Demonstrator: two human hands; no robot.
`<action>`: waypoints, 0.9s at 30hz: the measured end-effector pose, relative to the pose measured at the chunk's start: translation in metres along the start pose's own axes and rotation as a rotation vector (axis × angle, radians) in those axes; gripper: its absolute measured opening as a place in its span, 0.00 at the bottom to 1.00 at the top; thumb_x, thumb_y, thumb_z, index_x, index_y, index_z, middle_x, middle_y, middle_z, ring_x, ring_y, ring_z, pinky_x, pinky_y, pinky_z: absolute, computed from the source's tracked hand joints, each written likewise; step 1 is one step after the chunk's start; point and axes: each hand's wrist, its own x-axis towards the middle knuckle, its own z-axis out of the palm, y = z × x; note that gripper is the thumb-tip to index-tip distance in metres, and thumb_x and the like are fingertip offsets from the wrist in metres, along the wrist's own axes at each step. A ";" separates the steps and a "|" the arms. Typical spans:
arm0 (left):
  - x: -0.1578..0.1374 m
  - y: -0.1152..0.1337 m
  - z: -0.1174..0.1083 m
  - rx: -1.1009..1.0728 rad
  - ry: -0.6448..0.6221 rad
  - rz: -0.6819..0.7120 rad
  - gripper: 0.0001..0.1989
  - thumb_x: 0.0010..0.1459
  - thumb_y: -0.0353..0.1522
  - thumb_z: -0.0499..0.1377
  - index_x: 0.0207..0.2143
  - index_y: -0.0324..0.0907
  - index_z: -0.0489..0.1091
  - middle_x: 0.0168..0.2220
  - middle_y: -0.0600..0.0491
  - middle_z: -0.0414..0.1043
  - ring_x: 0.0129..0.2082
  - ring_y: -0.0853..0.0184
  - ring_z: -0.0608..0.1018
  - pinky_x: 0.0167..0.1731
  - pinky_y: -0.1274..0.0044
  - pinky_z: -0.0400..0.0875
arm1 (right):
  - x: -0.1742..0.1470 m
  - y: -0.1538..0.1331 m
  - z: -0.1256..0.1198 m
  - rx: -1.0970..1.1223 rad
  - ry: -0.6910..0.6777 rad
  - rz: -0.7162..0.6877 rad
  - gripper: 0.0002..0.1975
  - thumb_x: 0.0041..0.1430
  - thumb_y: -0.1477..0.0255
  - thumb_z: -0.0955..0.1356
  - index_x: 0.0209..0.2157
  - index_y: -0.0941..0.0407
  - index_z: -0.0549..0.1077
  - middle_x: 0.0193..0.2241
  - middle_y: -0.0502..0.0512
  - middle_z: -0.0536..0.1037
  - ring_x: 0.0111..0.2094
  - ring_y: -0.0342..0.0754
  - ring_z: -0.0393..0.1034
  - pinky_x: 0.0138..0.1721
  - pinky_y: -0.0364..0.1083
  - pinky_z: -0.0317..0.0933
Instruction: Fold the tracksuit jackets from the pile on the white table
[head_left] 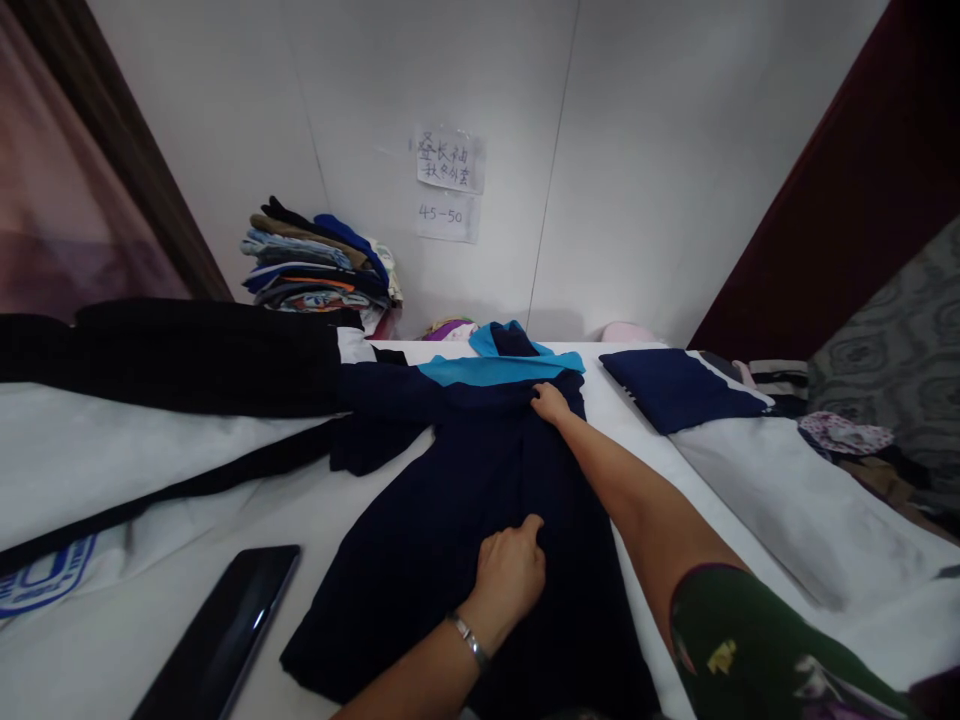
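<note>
A dark navy jacket (420, 560) with a bright blue section (495, 370) at its far end lies spread on the white table. One of its sleeves (382, 400) is bent out to the left. At the far right part of the jacket, my right hand (551, 403) has its fingers closed on the cloth. Closer to me, my left hand (514, 570), with a silver bracelet (469, 640) at the wrist, is curled on the middle of the jacket and pinches the fabric. Its fingertips are partly hidden.
A phone (221, 630) lies at the front left. Behind it is a black and white garment (210, 360). A stack of folded clothes (322, 260) stands by the wall. On the right are a navy and white garment (682, 385) and more clothes. Handwritten paper notes (450, 185) hang on the wall.
</note>
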 end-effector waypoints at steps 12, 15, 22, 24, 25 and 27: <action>-0.001 0.001 -0.004 -0.004 -0.008 0.013 0.25 0.58 0.27 0.47 0.56 0.47 0.67 0.40 0.48 0.80 0.42 0.60 0.79 0.45 0.69 0.68 | -0.087 0.004 0.012 -0.075 -0.041 0.053 0.32 0.68 0.60 0.56 0.66 0.65 0.54 0.67 0.67 0.53 0.67 0.59 0.43 0.64 0.58 0.41; -0.001 0.000 -0.005 -0.005 -0.004 0.016 0.24 0.58 0.27 0.47 0.55 0.47 0.67 0.40 0.49 0.80 0.43 0.61 0.79 0.45 0.69 0.68 | -0.092 0.000 0.006 -0.077 -0.095 0.058 0.31 0.68 0.59 0.55 0.65 0.63 0.55 0.67 0.66 0.52 0.68 0.58 0.43 0.64 0.58 0.41; -0.002 0.001 -0.001 0.014 0.029 0.023 0.22 0.57 0.27 0.48 0.52 0.49 0.68 0.39 0.51 0.80 0.42 0.63 0.79 0.46 0.71 0.68 | -0.126 0.001 0.008 -0.120 -0.050 -0.010 0.33 0.67 0.56 0.55 0.66 0.60 0.54 0.68 0.64 0.50 0.68 0.58 0.40 0.64 0.60 0.36; -0.005 0.002 -0.004 0.002 0.022 0.024 0.21 0.58 0.29 0.48 0.53 0.49 0.68 0.41 0.50 0.79 0.44 0.62 0.79 0.47 0.69 0.68 | -0.133 0.003 0.016 -0.134 -0.082 -0.009 0.32 0.67 0.56 0.55 0.66 0.59 0.54 0.68 0.64 0.51 0.68 0.57 0.41 0.64 0.60 0.36; -0.006 0.001 -0.008 -0.016 0.001 0.025 0.21 0.59 0.31 0.49 0.53 0.48 0.68 0.43 0.49 0.79 0.46 0.61 0.79 0.48 0.69 0.68 | -0.135 0.004 0.020 -0.140 -0.086 -0.009 0.32 0.67 0.57 0.55 0.66 0.59 0.54 0.68 0.64 0.51 0.68 0.57 0.42 0.64 0.60 0.36; -0.007 -0.002 -0.020 -0.063 -0.055 0.030 0.21 0.59 0.37 0.52 0.54 0.48 0.69 0.47 0.48 0.78 0.48 0.58 0.78 0.49 0.68 0.68 | -0.135 0.004 0.023 -0.148 -0.084 -0.011 0.32 0.67 0.57 0.55 0.66 0.59 0.54 0.68 0.63 0.51 0.68 0.57 0.42 0.64 0.60 0.37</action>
